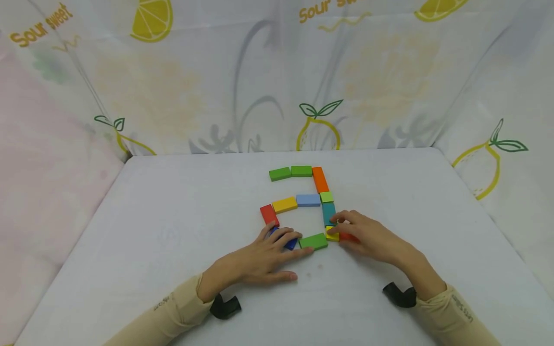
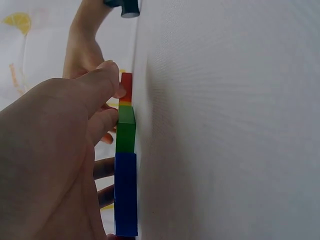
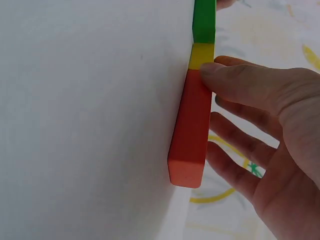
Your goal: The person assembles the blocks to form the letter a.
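Note:
Colored wooden blocks form a curving outline on the white table. My left hand lies spread with fingers over the dark blue block, one fingertip touching the near side of the green block. My right hand bends its fingers over the small yellow block, with the thumb against the joint between it and the red-orange block. That thumb and a finger pinch the yellow block. Another finger touches the teal block. Part of the red-orange block is hidden under the right hand in the head view.
Farther along the outline are a red block, an orange-yellow one, a light blue one, a light green one and an orange one. Two green blocks sit at the far end. A printed curtain stands behind.

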`<state>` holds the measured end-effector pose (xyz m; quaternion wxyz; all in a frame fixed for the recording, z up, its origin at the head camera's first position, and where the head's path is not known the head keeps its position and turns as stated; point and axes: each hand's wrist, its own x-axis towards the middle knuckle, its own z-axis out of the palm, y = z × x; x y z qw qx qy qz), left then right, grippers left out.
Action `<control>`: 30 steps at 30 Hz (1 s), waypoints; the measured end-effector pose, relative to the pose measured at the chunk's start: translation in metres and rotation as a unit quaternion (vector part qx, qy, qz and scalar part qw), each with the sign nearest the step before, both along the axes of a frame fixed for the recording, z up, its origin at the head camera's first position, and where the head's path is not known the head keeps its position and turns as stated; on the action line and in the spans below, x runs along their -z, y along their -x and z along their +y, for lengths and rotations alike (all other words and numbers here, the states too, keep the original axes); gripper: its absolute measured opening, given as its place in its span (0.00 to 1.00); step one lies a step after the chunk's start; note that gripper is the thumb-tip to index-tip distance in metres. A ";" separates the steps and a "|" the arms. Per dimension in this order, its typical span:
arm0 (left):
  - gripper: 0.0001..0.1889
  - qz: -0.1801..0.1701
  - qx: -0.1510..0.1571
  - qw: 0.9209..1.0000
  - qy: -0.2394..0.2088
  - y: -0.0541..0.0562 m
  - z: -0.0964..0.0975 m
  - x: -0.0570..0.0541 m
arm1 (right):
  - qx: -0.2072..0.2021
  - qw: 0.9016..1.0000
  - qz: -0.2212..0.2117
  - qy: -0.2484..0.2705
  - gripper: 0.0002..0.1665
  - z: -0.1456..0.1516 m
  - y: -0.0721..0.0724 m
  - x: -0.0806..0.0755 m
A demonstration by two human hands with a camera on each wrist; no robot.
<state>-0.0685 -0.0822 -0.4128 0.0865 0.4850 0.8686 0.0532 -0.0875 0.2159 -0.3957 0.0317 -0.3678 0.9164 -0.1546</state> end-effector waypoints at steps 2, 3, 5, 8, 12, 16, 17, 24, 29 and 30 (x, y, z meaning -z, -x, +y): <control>0.31 -0.003 -0.001 1.000 0.003 0.000 0.000 0.000 | -0.006 1.000 0.002 0.003 0.18 0.002 0.001 0.000; 0.31 -0.004 -0.002 1.000 0.005 0.000 0.000 0.000 | -0.006 1.000 0.001 0.003 0.19 0.003 0.001 0.000; 0.31 -0.005 -0.002 1.000 0.006 0.000 0.000 0.000 | -0.006 1.000 -0.008 0.000 0.19 0.005 0.001 -0.001; 0.31 -0.005 -0.002 1.000 0.006 0.000 0.000 0.000 | -0.003 1.000 -0.023 -0.008 0.19 0.006 0.002 -0.002; 0.30 -0.006 0.000 1.000 0.002 0.001 -0.001 0.000 | -0.005 1.000 -0.030 0.000 0.18 0.008 0.003 -0.002; 0.30 -0.006 0.003 1.000 -0.002 0.002 -0.001 0.000 | -0.014 0.999 -0.038 0.018 0.18 0.010 0.005 -0.001; 0.30 -0.006 0.003 1.000 -0.002 0.003 -0.001 0.000 | -0.019 0.999 -0.039 0.022 0.18 0.010 0.005 0.000; 0.30 -0.018 0.002 1.000 -0.001 0.005 0.002 0.000 | -0.041 0.998 -0.042 0.039 0.17 0.009 0.008 0.003; 0.30 -0.015 0.007 1.000 -0.013 0.009 -0.001 -0.001 | -0.022 0.997 -0.066 0.039 0.20 0.009 0.007 -0.002; 0.30 -0.010 0.005 1.000 -0.019 0.011 -0.003 -0.002 | -0.011 0.997 -0.071 0.038 0.21 0.010 0.006 -0.004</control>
